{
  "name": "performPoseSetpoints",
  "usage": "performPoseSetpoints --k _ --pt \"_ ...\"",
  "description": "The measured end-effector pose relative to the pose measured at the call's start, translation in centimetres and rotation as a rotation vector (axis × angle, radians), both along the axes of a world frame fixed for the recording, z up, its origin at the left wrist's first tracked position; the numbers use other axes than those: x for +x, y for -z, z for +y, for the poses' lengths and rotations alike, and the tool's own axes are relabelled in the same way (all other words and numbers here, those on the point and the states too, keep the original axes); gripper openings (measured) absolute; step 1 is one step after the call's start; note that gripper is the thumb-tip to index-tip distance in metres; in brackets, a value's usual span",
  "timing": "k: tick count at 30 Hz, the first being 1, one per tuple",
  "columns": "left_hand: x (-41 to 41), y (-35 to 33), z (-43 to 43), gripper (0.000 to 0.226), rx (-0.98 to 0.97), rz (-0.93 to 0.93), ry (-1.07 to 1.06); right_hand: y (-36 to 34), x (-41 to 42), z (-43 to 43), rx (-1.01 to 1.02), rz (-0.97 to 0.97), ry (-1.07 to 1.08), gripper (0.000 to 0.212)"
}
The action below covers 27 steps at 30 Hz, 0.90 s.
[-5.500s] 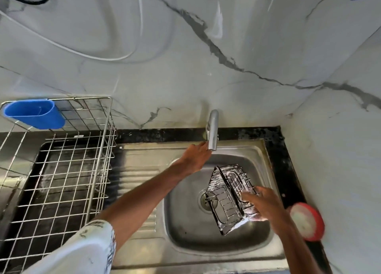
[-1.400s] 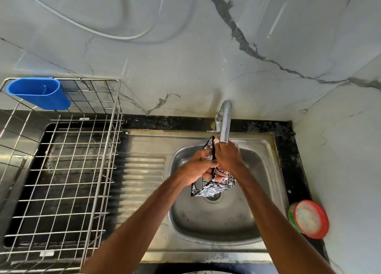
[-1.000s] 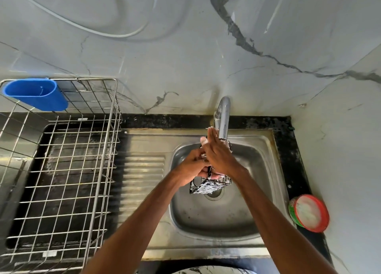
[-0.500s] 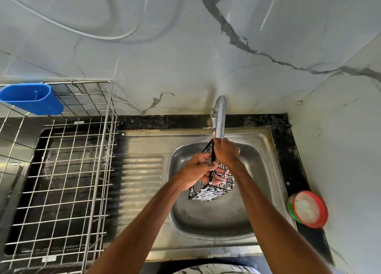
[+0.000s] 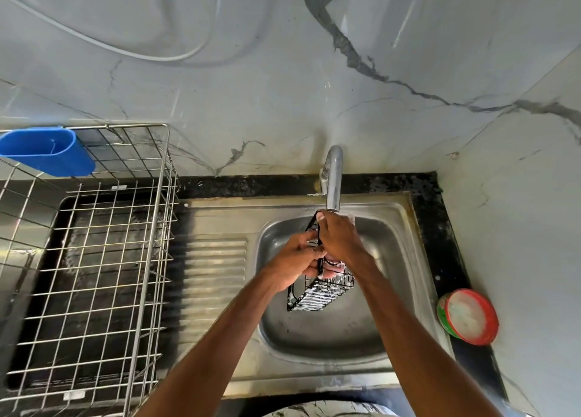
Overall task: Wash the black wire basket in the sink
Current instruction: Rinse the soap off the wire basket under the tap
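Closest to you, both forearms come up from the bottom edge and meet over the bowl of the sink (image 5: pixel 405 228). Your left hand (image 5: pixel 294 261) comes in from the left with its fingers curled round the side frame of the black wire basket (image 5: pixel 317 294). Your right hand (image 5: pixel 338 237) is wrapped over the basket's upper part, thumb pointing up. So the two hands are pressed right up against each other, both clamped on the basket. It's held up off the bottom of the bowl, stood on end and tilted. Its top corner sits right at the spout of the faucet (image 5: pixel 334 178), and the lower end sticks out below your hands with something white and wet on the wires. Honestly can't tell if the water's running. To the right, a round tub (image 5: pixel 468 316) with a red rim and white stuff inside sits on the black counter (image 5: pixel 440 243) just beside the sink. To the left there's the ribbed drainboard (image 5: pixel 217 275), then a metal dish rack (image 5: pixel 143 291) right next to it, with a blue cup (image 5: pixel 47 154) hung at its far left corner. Behind all that the counter strip runs along the back, and then there's the marble-look wall (image 5: pixel 251 86) with dark veins and a white cable (image 5: pixel 125 50) looping across the top.
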<state>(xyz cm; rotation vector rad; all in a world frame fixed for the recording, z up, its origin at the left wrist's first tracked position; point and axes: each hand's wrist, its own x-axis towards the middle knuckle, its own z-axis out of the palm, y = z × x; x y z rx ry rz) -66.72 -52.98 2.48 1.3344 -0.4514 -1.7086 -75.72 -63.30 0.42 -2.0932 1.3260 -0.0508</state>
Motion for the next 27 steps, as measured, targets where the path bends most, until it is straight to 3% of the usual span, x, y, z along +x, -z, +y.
performPoseSetpoints --k 5,8,12,16,20,23,27 --pt "0.6 -0.1 0.0 0.029 -0.009 0.000 -0.003 1.1 1.2 -2.2 0.192 -0.006 0.179 0.060" --pt "0.6 -0.3 0.0 0.028 -0.010 0.014 0.008 1.9 1.1 -3.3 0.291 0.004 0.224 0.057" --pt "0.4 -0.2 -0.2 0.026 -0.016 0.012 0.012 1.2 0.6 -2.6 0.165 0.108 0.142 0.056" --pt "0.5 0.0 -0.1 0.026 -0.020 -0.039 -0.033 -1.6 0.6 0.4 0.053 -0.015 -0.045 0.049" --pt "0.8 0.8 0.6 0.022 -0.043 -0.130 -0.047 -2.7 0.6 2.5 0.138 0.083 -0.276 0.072" --pt "1.2 0.8 1.4 0.032 -0.086 -0.059 -0.068 -2.4 1.3 1.8 0.122 0.098 -0.270 0.082" --pt "1.5 0.7 2.0 0.040 -0.145 0.009 -0.036 -2.6 2.1 -0.1 0.111 0.167 -0.304 0.072"
